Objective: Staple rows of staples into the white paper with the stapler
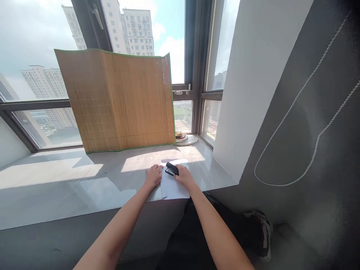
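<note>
Left hand [153,175], fingers flat, pins paper [173,189]; right hand [184,176] grips stapler [171,169] on it, apparently aligning; pressing needs steady paper.

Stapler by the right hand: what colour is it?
Black. The head view shows the stapler on the white paper, under the right hand.

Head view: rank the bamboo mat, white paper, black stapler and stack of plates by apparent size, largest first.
1. bamboo mat
2. white paper
3. black stapler and stack of plates: look alike; the plates lie farther from the camera, so unranked.
</note>
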### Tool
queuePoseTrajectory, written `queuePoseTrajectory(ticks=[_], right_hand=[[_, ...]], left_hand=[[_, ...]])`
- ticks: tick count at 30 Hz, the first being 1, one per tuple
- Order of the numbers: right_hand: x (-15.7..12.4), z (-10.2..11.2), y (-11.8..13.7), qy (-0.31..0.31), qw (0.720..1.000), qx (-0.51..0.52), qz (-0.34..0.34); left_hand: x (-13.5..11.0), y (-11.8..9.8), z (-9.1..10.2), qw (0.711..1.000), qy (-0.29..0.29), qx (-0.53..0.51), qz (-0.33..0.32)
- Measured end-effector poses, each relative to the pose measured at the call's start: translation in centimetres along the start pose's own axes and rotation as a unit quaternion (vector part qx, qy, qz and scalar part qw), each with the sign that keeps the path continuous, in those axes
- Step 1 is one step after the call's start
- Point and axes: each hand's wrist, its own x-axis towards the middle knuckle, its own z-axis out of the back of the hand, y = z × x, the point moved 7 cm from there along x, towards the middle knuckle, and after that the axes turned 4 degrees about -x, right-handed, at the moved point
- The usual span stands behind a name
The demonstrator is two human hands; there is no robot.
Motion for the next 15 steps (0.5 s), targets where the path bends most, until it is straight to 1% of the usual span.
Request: queuePoseTrajectory(ticks=[4, 7, 9, 10, 12, 14, 15], right_hand=[[0.6, 0.9, -1.1, -0.016, 0.997, 0.075, 0.009], [0.6, 1.1, -1.8, -0.018, 0.992, 0.127, -0.002], [0.6, 1.3, -1.7, -0.013, 0.986, 0.169, -0.004], [0.5, 1.6, -1.8, -0.021, 0.980, 0.199, -0.017], [0.3, 2.3, -2.6, -0.059, 0.959, 0.265, -0.083], [-0.3, 2.8, -4.0, -0.101, 0.928, 0.313, -0.175], [-0.6, 2.7, -4.5, -0.109, 0.914, 0.328, -0.215]], left_hand=[[0.1, 0.2, 0.1, 1.000, 0.003, 0.010, 0.009], [0.2, 0.1, 0.1, 1.000, 0.004, 0.021, 0.006], [0.2, 0.0, 0.2, 1.000, 0.009, 0.026, 0.009], [0.2, 0.0, 0.3, 1.000, 0.011, 0.027, 0.011], [0.2, -0.1, 0.4, 0.999, 0.013, 0.027, 0.015], [0.1, -0.3, 0.6, 0.999, 0.015, 0.027, 0.016], [0.1, -0.3, 0.7, 0.999, 0.015, 0.028, 0.016]])
